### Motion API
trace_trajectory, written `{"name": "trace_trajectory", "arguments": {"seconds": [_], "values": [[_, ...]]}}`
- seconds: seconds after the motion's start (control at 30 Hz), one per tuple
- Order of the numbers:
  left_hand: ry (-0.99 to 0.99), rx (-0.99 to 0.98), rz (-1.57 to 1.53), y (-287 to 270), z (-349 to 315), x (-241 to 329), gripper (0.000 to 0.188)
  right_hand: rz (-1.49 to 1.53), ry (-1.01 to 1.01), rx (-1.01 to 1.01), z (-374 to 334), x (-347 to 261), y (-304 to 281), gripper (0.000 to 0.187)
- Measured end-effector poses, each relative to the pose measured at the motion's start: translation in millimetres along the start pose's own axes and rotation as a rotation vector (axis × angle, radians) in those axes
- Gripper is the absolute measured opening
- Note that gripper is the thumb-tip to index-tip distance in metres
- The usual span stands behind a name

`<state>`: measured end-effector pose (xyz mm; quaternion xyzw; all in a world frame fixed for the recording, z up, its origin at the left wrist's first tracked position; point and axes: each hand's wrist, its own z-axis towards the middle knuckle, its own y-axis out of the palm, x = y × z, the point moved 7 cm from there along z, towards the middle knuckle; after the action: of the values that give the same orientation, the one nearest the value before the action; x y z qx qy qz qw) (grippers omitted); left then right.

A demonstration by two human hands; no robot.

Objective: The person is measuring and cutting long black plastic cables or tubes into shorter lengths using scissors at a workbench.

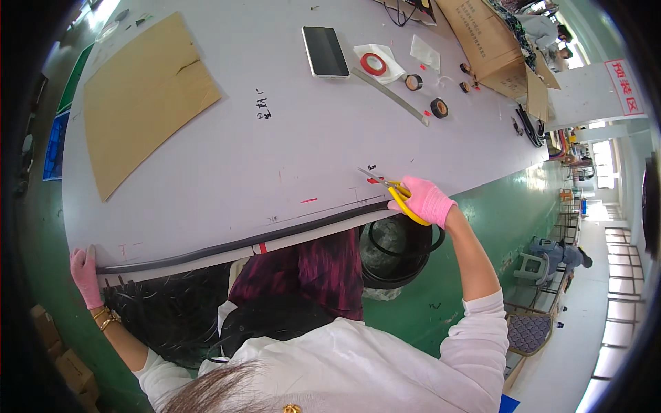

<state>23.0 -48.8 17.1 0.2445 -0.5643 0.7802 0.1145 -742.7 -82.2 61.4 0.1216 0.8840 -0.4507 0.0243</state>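
Note:
A long black rubber strip [206, 257] lies along the near edge of the grey table. My left hand [85, 277], in a pink glove, is closed at the strip's left end, by the table's corner. My right hand [425, 201], also gloved in pink, grips scissors [410, 208] with yellow handles at the strip's right part. The scissors' blades point left over the table and look parted. Past my right hand the strip curves down toward a round black bin [392, 272]. Whether the right fingers also hold the strip is hidden.
On the table [241, 165] lie a cardboard sheet [148, 103], a phone [325, 52], a steel ruler [392, 96], a red tape roll [373, 64] and black tape rolls [439, 108]. A cardboard box [482, 45] stands far right. Black strips [165, 310] hang below the near edge.

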Motion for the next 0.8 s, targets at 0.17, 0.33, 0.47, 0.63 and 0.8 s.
{"name": "trace_trajectory", "arguments": {"seconds": [0.17, 0.33, 0.47, 0.63, 0.8], "values": [[0.011, 0.000, 0.005, -1, 1, 2, 0.041, -0.037, -0.001, -0.017, -1, -5, -3, 0.053], [-0.013, -0.028, 0.013, -1, 0, 3, 0.038, -0.020, -0.049, -0.037, -6, -13, -7, 0.049], [-0.010, -0.023, -0.004, -1, 1, 2, 0.037, -0.052, -0.031, -0.052, -6, -15, -4, 0.047], [-0.002, -0.007, 0.016, -1, 0, 1, 0.037, -0.085, -0.010, -0.036, -4, -11, -3, 0.045], [0.003, -0.004, 0.016, -2, 0, 3, 0.037, -0.107, 0.008, -0.021, -1, -7, 0, 0.047]]}}
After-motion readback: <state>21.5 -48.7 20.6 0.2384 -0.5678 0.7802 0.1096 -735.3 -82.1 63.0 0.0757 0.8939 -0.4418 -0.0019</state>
